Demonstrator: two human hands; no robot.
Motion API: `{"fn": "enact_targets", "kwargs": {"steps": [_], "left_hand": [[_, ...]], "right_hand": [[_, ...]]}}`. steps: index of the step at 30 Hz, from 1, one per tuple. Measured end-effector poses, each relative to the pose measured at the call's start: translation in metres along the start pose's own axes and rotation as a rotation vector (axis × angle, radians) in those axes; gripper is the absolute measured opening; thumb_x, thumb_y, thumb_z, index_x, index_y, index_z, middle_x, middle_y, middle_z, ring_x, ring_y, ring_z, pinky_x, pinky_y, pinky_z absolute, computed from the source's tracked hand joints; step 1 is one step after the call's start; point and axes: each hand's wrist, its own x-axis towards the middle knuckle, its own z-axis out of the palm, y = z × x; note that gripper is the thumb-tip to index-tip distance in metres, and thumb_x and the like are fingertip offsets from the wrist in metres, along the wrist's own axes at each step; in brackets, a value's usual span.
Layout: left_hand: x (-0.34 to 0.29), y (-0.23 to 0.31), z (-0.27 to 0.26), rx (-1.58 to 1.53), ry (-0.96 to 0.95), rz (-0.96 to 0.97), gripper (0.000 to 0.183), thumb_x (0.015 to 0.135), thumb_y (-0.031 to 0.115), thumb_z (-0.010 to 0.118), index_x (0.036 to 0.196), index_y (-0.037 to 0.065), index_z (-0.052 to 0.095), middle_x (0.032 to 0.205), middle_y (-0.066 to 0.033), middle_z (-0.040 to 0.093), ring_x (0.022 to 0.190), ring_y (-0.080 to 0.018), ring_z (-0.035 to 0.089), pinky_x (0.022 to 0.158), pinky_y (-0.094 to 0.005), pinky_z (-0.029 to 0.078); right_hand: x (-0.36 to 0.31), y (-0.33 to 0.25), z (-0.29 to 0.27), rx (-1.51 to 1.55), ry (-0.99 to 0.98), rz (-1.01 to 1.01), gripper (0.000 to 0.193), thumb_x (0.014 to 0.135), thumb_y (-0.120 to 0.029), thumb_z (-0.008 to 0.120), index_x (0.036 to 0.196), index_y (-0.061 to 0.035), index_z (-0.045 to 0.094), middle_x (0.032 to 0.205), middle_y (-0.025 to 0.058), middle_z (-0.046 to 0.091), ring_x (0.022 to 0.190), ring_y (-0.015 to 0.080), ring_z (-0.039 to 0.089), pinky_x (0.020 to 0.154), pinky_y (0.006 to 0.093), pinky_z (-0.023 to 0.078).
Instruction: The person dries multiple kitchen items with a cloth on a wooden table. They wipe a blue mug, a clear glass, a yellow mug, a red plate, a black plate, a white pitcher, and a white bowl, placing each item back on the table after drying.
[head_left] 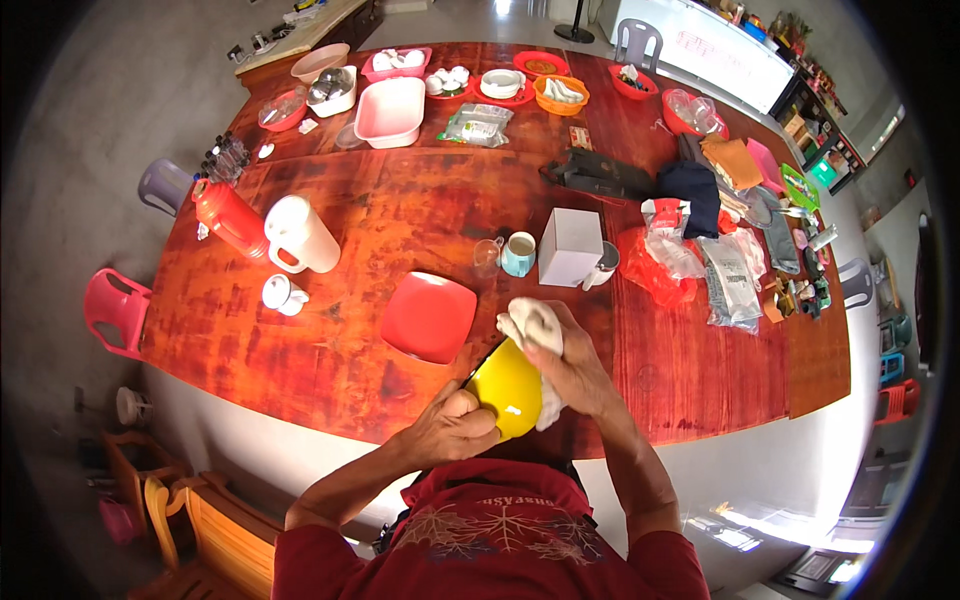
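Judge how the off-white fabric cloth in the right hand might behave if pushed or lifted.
The off-white fabric cloth is probably floppy: it bunches into folds in the right hand. Pushed, it would likely crumple rather than roll, having no firm shape. Its matt surface should be less slippery than the shiny, curved yellow dish.

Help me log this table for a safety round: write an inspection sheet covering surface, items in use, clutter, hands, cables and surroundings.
Surface: red-brown wooden table, glossy, streaked finish.
Items in use: yellow dish, held tilted; white cloth against it.
Clutter: red square plate, white jug, red flask and white box; pink basin toward the far side; plastic bags to the right.
Hands: left hand grips the dish; right hand holds the cloth.
Cables: nothing seen.
Surroundings: pink chair at left, wooden chair lower left, white cabinet beyond the table, upper right.
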Motion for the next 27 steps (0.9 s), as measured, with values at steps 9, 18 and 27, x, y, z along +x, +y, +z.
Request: {"fn": "enact_targets", "kwargs": {"steps": [9,18,27], "left_hand": [[-0.011,0.014,0.005,-0.271,-0.167,-0.221,0.014,0.067,0.011,0.066,0.081,0.013,0.066,0.088,0.0008,0.054,0.097,-0.0206,0.050,0.097,-0.0457,0.040],[-0.002,0.014,0.016,0.066,0.084,0.091,0.010,0.063,0.016,0.070,0.070,0.013,0.063,0.070,0.0008,0.039,0.072,-0.0166,0.042,0.082,-0.0435,0.050],[-0.028,0.028,0.028,-0.342,0.329,-0.188,0.026,0.060,0.007,0.079,0.076,0.009,0.059,0.092,-0.0045,0.046,0.088,-0.0185,0.051,0.080,-0.0387,0.052]], "right_hand": [[-0.016,-0.059,-0.012,-0.360,-0.243,-0.198,0.039,0.077,-0.026,0.067,0.112,-0.0092,0.059,0.120,0.0094,0.048,0.113,0.0291,0.047,0.087,0.0406,0.043],[-0.024,0.008,-0.028,0.927,-0.147,0.419,0.036,0.082,-0.010,0.062,0.116,-0.0009,0.053,0.102,0.0069,0.062,0.098,0.0140,0.058,0.086,0.0285,0.046],[-0.012,0.021,-0.001,1.016,-0.075,0.318,0.024,0.078,-0.002,0.068,0.100,-0.0035,0.062,0.090,0.0020,0.065,0.083,0.0093,0.061,0.075,0.0255,0.051]]}}
